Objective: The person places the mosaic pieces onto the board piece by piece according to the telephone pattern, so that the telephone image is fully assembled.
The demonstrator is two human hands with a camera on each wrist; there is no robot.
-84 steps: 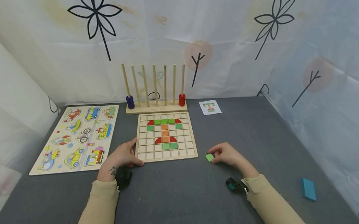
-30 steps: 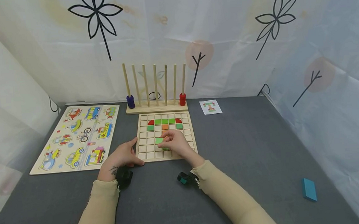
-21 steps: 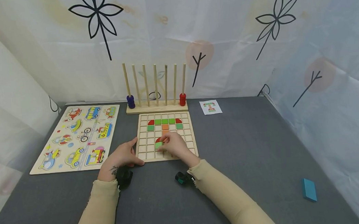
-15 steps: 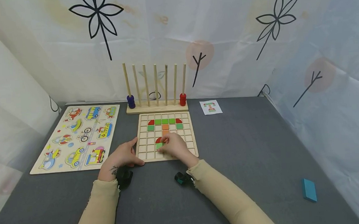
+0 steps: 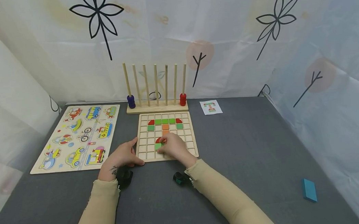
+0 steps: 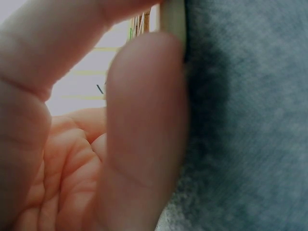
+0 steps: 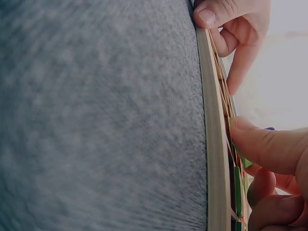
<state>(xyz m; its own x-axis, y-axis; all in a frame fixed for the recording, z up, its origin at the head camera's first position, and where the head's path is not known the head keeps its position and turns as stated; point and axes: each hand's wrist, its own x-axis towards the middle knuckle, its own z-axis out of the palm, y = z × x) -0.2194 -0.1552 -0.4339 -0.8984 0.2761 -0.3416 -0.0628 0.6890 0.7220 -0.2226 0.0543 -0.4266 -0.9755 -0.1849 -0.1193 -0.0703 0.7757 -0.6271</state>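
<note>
The right hand (image 5: 174, 147) is pinching a small green square wooden tile (image 5: 158, 145) in a narrow grip, lowering it into the square wooden grid board (image 5: 145, 154). The left hand (image 5: 122, 156) is holding the board's near-left corner. Entering tilted, the tile could be catching a divider beneath the fingertips and jamming.

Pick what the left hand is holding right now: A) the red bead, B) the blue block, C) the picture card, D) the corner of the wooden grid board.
D: the left hand grips the near left corner of the wooden grid board, thumb along its edge.
</note>
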